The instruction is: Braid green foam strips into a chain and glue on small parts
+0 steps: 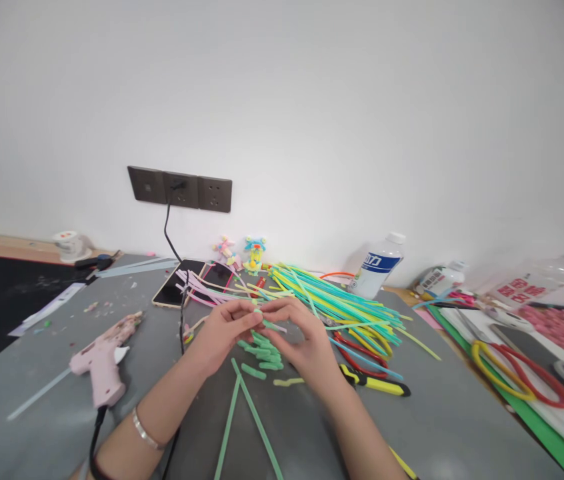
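Observation:
Both hands meet over the grey table (437,413), pinching a short green straw piece (262,319) between their fingertips. My left hand (222,333) grips it from the left, my right hand (302,340) from the right, fingers curled. Just under them lies a small heap of cut green straw pieces (262,353). Two long green straws (242,420) lie crossed toward me.
A pink glue gun (102,363) lies at left, its cord running off the near edge. A pile of coloured straws (342,303), yellow-handled cutters (377,383), two phones (182,283), water bottles (379,263), small straw figures (255,252) and a wall socket (179,189) surround the hands.

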`<move>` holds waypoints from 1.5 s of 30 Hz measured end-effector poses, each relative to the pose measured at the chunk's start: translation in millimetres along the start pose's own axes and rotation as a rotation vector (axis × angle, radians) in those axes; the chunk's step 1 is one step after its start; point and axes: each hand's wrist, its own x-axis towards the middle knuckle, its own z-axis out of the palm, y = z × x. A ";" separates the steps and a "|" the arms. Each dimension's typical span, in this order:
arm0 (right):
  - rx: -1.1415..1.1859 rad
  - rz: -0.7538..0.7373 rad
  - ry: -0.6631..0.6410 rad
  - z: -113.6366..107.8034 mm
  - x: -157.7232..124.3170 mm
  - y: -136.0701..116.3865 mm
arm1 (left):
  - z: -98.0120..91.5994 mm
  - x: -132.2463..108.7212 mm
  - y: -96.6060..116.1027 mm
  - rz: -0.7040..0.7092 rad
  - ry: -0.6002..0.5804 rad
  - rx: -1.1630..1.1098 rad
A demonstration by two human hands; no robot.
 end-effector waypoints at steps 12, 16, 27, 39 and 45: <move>-0.217 -0.014 0.070 -4.7 -0.8 8.8 | -4.9 2.7 -6.9 0.410 -0.001 0.513; -0.245 0.020 0.027 -4.3 -2.5 7.6 | -4.6 -0.6 -4.1 0.557 0.014 0.671; -0.255 0.020 -0.027 -2.6 -3.2 11.9 | -8.2 -3.3 -0.5 0.624 0.024 0.824; -0.220 0.083 -0.137 -13.8 -0.3 6.9 | -5.6 -3.2 -3.0 0.585 -0.021 0.835; -0.322 0.118 -0.095 -5.7 -4.2 15.3 | -7.2 -0.3 -7.6 0.551 0.052 0.866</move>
